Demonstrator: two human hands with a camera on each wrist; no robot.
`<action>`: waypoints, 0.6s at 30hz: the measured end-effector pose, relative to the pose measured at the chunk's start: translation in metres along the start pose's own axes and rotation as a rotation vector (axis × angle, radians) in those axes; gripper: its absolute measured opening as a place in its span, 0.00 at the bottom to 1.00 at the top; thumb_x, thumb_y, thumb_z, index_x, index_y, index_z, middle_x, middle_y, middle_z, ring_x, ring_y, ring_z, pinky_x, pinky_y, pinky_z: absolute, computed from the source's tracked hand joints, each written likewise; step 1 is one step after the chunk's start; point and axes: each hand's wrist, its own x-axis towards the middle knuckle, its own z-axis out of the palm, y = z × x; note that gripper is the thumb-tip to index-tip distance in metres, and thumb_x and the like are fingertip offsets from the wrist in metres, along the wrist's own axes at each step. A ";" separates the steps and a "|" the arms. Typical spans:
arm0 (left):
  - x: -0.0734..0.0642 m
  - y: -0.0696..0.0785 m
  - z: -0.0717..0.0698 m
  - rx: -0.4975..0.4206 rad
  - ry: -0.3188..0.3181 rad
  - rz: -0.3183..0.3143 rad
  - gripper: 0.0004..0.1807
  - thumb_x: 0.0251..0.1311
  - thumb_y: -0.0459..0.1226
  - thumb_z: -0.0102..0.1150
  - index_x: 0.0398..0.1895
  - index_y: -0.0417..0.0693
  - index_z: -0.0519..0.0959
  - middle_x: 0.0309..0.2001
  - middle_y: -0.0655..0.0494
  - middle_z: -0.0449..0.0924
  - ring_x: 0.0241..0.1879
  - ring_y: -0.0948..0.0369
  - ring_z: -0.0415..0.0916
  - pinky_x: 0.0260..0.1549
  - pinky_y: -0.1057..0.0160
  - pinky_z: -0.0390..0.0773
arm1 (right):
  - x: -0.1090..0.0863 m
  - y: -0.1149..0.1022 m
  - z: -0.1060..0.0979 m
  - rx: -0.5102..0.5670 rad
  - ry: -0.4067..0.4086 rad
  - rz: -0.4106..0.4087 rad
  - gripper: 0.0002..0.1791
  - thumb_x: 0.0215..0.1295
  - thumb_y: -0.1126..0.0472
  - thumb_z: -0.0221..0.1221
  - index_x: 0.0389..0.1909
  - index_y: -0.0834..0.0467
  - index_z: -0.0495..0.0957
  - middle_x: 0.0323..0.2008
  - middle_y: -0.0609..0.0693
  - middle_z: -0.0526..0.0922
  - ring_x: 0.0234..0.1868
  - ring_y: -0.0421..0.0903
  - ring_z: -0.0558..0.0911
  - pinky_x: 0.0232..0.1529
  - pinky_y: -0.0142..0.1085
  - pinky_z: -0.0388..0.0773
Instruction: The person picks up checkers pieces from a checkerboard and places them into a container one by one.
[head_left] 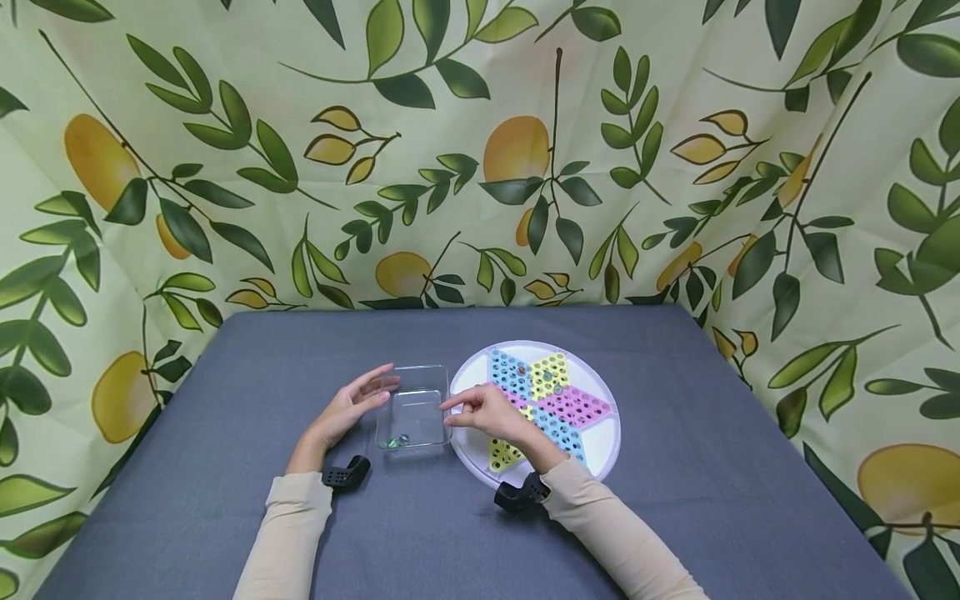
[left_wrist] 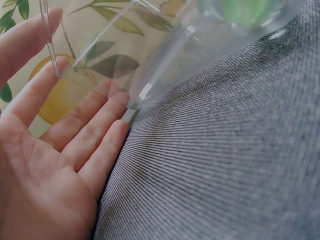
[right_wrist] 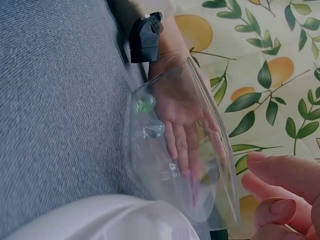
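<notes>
Spreading beneath everything, the grey table (head_left: 187, 500) carries a round star board (head_left: 597, 442), just right of the clear box (head_left: 418, 417). Nearly square, the box sits between two hands: the left (head_left: 345, 412) has fingers outstretched at its left wall, clasping nothing; the right (head_left: 491, 412) hangs loosely bent by its right wall, holding nothing I can see. Two marbles (head_left: 404, 439) lie in its near-left corner, nearer the left.

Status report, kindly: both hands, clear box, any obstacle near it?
Left hand open beside clear box; right hand near its opposite side. Marbles inside box. Game board close on its right.
</notes>
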 end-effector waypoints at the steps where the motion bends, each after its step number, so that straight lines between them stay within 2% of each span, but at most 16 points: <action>1: 0.000 0.000 0.000 -0.003 0.000 0.002 0.32 0.69 0.40 0.51 0.74 0.44 0.56 0.69 0.34 0.64 0.59 0.77 0.72 0.52 0.80 0.70 | -0.001 0.000 -0.001 0.006 0.003 0.004 0.14 0.55 0.66 0.67 0.42 0.69 0.83 0.13 0.38 0.65 0.17 0.31 0.60 0.19 0.25 0.54; 4: -0.001 0.000 0.000 -0.011 -0.005 0.011 0.32 0.70 0.40 0.51 0.74 0.45 0.56 0.69 0.34 0.64 0.55 0.84 0.70 0.52 0.80 0.70 | -0.003 0.000 -0.005 0.008 0.015 0.021 0.14 0.55 0.67 0.66 0.42 0.69 0.83 0.15 0.39 0.66 0.18 0.31 0.62 0.20 0.24 0.56; 6: -0.001 0.000 0.000 -0.017 -0.009 0.017 0.31 0.70 0.39 0.51 0.74 0.44 0.56 0.69 0.33 0.63 0.55 0.85 0.70 0.52 0.80 0.70 | -0.005 0.001 -0.009 0.003 0.026 0.032 0.14 0.55 0.66 0.66 0.42 0.68 0.83 0.16 0.40 0.68 0.19 0.31 0.63 0.21 0.23 0.58; 8: -0.001 -0.001 -0.001 -0.020 -0.011 0.019 0.32 0.70 0.39 0.51 0.74 0.44 0.56 0.69 0.33 0.63 0.55 0.85 0.70 0.52 0.80 0.70 | -0.006 0.002 -0.013 0.000 0.037 0.043 0.14 0.55 0.66 0.66 0.42 0.68 0.83 0.19 0.46 0.75 0.20 0.31 0.64 0.22 0.23 0.59; 11: 0.000 -0.001 -0.001 -0.022 -0.011 0.013 0.32 0.70 0.39 0.51 0.74 0.44 0.56 0.69 0.33 0.63 0.55 0.84 0.70 0.52 0.80 0.70 | -0.009 0.002 -0.022 0.011 0.046 0.058 0.14 0.56 0.66 0.66 0.43 0.68 0.83 0.21 0.47 0.77 0.20 0.31 0.65 0.22 0.23 0.61; 13: 0.000 -0.001 -0.001 -0.023 -0.009 0.008 0.32 0.70 0.39 0.51 0.74 0.44 0.56 0.69 0.33 0.63 0.54 0.85 0.70 0.52 0.80 0.70 | -0.012 0.001 -0.027 0.024 0.051 0.074 0.15 0.57 0.66 0.65 0.44 0.70 0.82 0.19 0.46 0.77 0.20 0.32 0.65 0.21 0.23 0.61; 15: 0.000 -0.001 -0.001 -0.028 -0.009 0.008 0.32 0.69 0.39 0.51 0.74 0.43 0.56 0.69 0.33 0.63 0.54 0.85 0.70 0.52 0.80 0.70 | -0.014 0.002 -0.033 0.024 0.066 0.094 0.15 0.57 0.66 0.64 0.44 0.70 0.82 0.17 0.40 0.72 0.19 0.32 0.65 0.20 0.23 0.61; 18: 0.001 -0.001 -0.001 -0.033 -0.011 0.010 0.32 0.69 0.39 0.51 0.74 0.42 0.55 0.69 0.33 0.63 0.54 0.84 0.71 0.52 0.80 0.70 | -0.018 0.004 -0.040 0.014 0.093 0.128 0.16 0.57 0.65 0.64 0.45 0.69 0.82 0.16 0.39 0.71 0.18 0.33 0.64 0.19 0.24 0.60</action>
